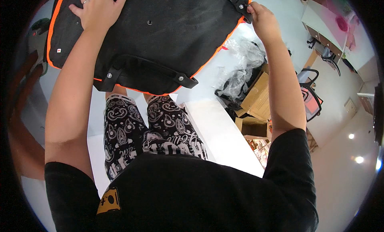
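A large black fabric bag (132,40) with bright orange edging is spread out in front of me, reaching past the top of the view. Metal eyelets dot its face. A black strap handle (148,68), fixed by round studs, runs along its near edge. My left hand (98,10) presses on the bag's upper left, fingers spread, with rings on one finger. At the upper right corner, my right hand (262,22) pinches the end of a second black strap (239,4) beside the orange edge. The far side of the bag is cut off.
Below the bag are my legs in patterned shorts (128,132) and a white surface (216,128). To the right lie crumpled clear plastic (244,60) and open cardboard boxes (258,98). Farther right stand a chair (312,96) and desks (320,32). Someone's arm (24,120) shows at the left edge.
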`<move>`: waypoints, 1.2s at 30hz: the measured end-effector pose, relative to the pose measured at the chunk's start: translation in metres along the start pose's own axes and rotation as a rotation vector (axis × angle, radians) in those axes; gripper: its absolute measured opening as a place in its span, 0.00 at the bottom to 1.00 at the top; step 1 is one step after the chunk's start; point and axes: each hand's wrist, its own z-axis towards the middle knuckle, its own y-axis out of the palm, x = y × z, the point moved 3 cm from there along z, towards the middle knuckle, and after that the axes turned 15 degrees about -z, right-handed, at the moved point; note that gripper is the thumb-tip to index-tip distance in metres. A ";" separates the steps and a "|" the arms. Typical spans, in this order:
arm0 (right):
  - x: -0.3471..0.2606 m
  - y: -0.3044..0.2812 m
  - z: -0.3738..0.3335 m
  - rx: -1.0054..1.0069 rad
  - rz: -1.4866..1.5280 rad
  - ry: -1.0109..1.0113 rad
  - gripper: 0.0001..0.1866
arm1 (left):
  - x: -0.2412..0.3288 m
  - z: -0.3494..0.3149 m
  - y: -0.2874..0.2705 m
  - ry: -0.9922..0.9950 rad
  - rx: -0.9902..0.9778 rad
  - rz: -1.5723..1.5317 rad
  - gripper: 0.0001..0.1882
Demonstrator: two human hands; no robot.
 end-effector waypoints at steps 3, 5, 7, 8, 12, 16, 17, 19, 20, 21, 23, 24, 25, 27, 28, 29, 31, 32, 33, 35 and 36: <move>0.000 0.000 0.007 0.019 -0.145 -0.099 0.12 | 0.001 0.006 0.002 0.016 0.030 -0.032 0.36; -0.001 0.002 0.009 -0.006 -0.218 -0.096 0.12 | 0.001 0.004 0.005 0.014 0.030 -0.032 0.36; 0.004 0.004 0.005 -0.066 -0.226 -0.062 0.12 | -0.004 0.004 0.012 0.038 0.055 -0.020 0.36; 0.006 0.007 0.004 -0.040 -0.219 -0.085 0.12 | -0.014 0.005 0.019 0.058 0.079 0.002 0.36; 0.017 0.021 0.001 0.005 -0.173 -0.143 0.11 | 0.005 -0.003 0.012 0.008 0.027 -0.040 0.36; 0.017 0.019 0.001 -0.010 -0.148 -0.146 0.10 | 0.003 -0.003 0.014 0.017 0.045 -0.046 0.36; 0.015 0.018 0.001 -0.011 -0.157 -0.151 0.10 | 0.001 -0.003 0.014 0.014 0.040 -0.045 0.36; 0.013 0.014 -0.001 -0.014 -0.181 -0.153 0.10 | 0.000 -0.003 0.014 0.016 0.033 -0.051 0.36; 0.015 0.014 0.000 -0.016 -0.203 -0.176 0.10 | 0.001 -0.003 0.014 0.018 0.031 -0.055 0.36; 0.016 0.014 0.003 -0.017 -0.223 -0.201 0.10 | 0.001 -0.003 0.014 0.018 0.030 -0.055 0.36; 0.018 0.013 0.004 -0.013 -0.322 -0.248 0.10 | 0.003 -0.001 0.014 0.009 0.032 -0.006 0.36; 0.013 0.006 0.004 -0.006 -0.400 -0.272 0.09 | 0.003 0.000 0.014 0.004 0.033 0.020 0.36; 0.010 0.002 0.005 0.002 -0.477 -0.295 0.09 | 0.001 0.000 0.015 0.004 0.031 0.021 0.36; 0.012 0.002 0.007 -0.008 -0.463 -0.311 0.09 | 0.000 0.000 0.014 0.009 0.026 0.020 0.36; 0.013 0.001 0.007 -0.014 -0.457 -0.317 0.09 | 0.002 0.000 0.012 0.003 0.017 0.003 0.36; 0.014 0.001 0.006 -0.020 -0.482 -0.336 0.09 | 0.004 0.000 0.010 -0.004 0.007 -0.013 0.36; 0.012 -0.004 0.009 -0.031 -0.528 -0.377 0.09 | 0.008 -0.003 0.006 -0.015 -0.003 -0.033 0.36; 0.012 -0.005 0.012 -0.034 -0.536 -0.409 0.08 | 0.010 -0.004 0.005 -0.019 -0.005 -0.037 0.36; 0.013 -0.007 0.015 -0.036 -0.546 -0.440 0.08 | 0.011 -0.004 0.003 -0.023 -0.005 -0.043 0.36; 0.014 -0.009 0.018 -0.032 -0.562 -0.500 0.07 | 0.011 -0.004 0.002 -0.024 -0.002 -0.057 0.36; 0.014 -0.011 0.018 -0.027 -0.568 -0.529 0.06 | 0.012 -0.004 0.001 -0.024 -0.001 -0.064 0.36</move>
